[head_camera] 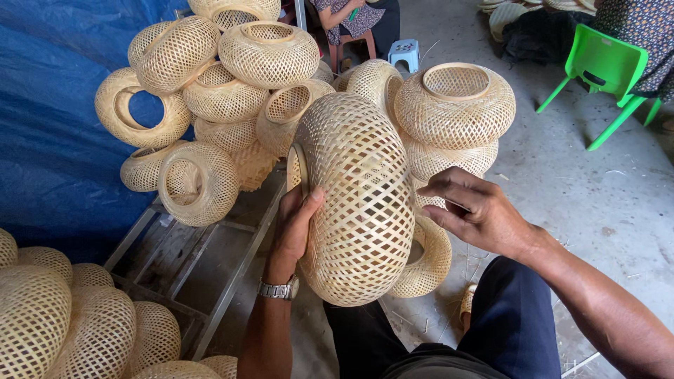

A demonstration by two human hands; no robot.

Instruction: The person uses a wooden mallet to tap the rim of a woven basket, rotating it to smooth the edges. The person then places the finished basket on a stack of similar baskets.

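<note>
Knees in dark trousers (512,330) fill the bottom of the view, and just above them the left hand (295,224), a watch (279,288) on its wrist, holds a woven bamboo shade (354,196) on edge – palm flat against the left side, thumb on the weave, the fingers hidden behind the rim. The shade is up off the floor, between the two hands and in front of the pile. The right hand (477,210) sits just right of the shade, fingers (449,184) curled and loose, grasping nothing; whether the tips touch the weave I cannot tell. Behind and under the shade another shade (428,263) leans low by the right knee. At the lower left a heap of shades (70,323) crowds the corner, beside a metal rack (210,260) on the floor. Further back a big pile (232,77) of the same round shades stands against a blue tarp (49,133), and to its right two more are stacked (455,112) – openings up. Beyond, on the concrete floor (597,203), are a small pale stool (404,52), a green plastic chair (604,67) and a seated person (354,21) at the top edge.
</note>
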